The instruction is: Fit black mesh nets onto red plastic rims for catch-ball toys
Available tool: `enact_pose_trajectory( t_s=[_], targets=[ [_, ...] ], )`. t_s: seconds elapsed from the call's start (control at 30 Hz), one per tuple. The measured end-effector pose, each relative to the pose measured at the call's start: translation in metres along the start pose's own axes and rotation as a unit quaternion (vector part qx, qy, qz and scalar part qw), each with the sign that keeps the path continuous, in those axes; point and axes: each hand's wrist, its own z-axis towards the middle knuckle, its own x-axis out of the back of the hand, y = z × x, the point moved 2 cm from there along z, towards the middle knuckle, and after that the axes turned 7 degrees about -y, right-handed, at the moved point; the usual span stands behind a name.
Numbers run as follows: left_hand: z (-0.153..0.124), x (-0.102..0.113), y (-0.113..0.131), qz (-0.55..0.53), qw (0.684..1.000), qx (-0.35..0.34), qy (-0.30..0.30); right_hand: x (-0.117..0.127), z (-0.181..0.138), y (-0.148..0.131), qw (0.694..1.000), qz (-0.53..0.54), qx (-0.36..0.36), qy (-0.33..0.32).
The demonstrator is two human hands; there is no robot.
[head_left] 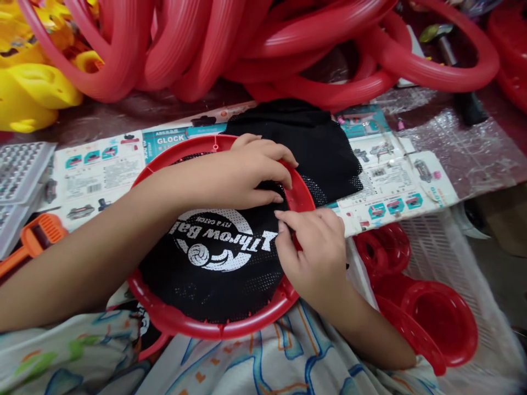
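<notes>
The left hand [251, 173] presses its fingers flat on the black mesh net [218, 258] at the far right rim of the red hoop [214, 329]. The right hand [313, 255] pinches the net's edge there, grip narrow. The hoop lies flat across the lap, its printed logo upside down to the wearer.

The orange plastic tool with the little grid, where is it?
In the head view, the orange plastic tool lies at the far left edge, just below the grey studded tray and left of the red plastic hoop.
</notes>
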Motion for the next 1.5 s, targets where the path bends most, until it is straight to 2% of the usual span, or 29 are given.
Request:
enact_pose_trajectory(
  t_s=[0.2,0.6,0.83,1.27,1.5],
  targets=[
    [0.008,-0.001,0.001,-0.021,0.999,0.033,-0.012,0.002,-0.003,0.004,1.000,-0.007,0.005,-0.018],
    [0.012,-0.014,0.010,-0.049,0.991,0.091,0.084,0.010,-0.005,0.009,0.997,-0.059,-0.021,-0.035],
    [0.011,-0.017,0.009,-0.043,0.991,0.086,0.090,0.011,-0.006,0.008,0.995,-0.076,-0.039,-0.054],
    [0.014,-0.021,0.012,-0.023,0.989,0.096,0.114,0.011,-0.010,0.014,0.995,-0.069,-0.046,-0.062],
    [0.014,-0.023,0.013,-0.022,0.988,0.105,0.110,0.013,-0.012,0.020,0.996,0.008,-0.063,-0.055]
  ],
)
